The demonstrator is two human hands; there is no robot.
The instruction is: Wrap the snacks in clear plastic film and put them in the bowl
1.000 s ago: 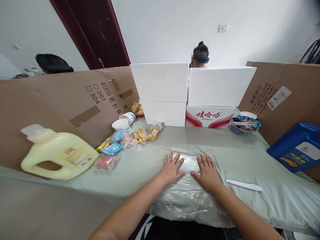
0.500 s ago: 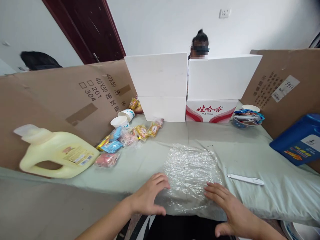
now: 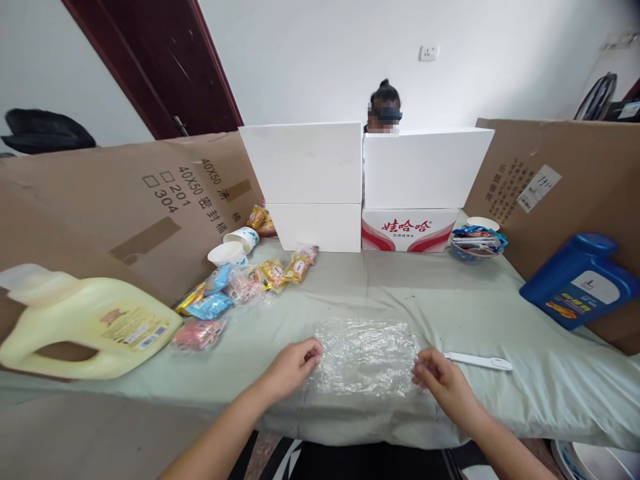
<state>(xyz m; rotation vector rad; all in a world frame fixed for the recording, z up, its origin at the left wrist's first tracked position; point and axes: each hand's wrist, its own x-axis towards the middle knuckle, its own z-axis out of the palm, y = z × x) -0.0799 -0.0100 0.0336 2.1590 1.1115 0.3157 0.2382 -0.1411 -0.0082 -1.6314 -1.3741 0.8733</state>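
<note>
A crinkled clear plastic sheet (image 3: 367, 357), perhaps a bag, lies flat on the green cloth near the front of the table. My left hand (image 3: 293, 367) is at its left edge, thumb and fingers pressed together on the plastic. At the opposite edge, my right hand (image 3: 445, 379) has its fingers curled in a pinch on the sheet. Just beyond the right hand rests a slim white tool (image 3: 480, 362) with a small hole at one end; its left tip is close to my knuckles.
Left stand a pale yellow jug (image 3: 125, 320), snack packets (image 3: 210, 305) and paper cups (image 3: 227, 255). White boxes (image 3: 313, 227) form a wall at the back, a person (image 3: 385, 107) behind them. Right are a bowl of packets (image 3: 479, 243) and a blue bottle (image 3: 575, 283). Cardboard panels (image 3: 165, 193) flank the table.
Both hands went from spread fingers to pinching the sheet's sides, farther from me. The plastic's near part no longer reaches the table's front edge. The view has shifted slightly.
</note>
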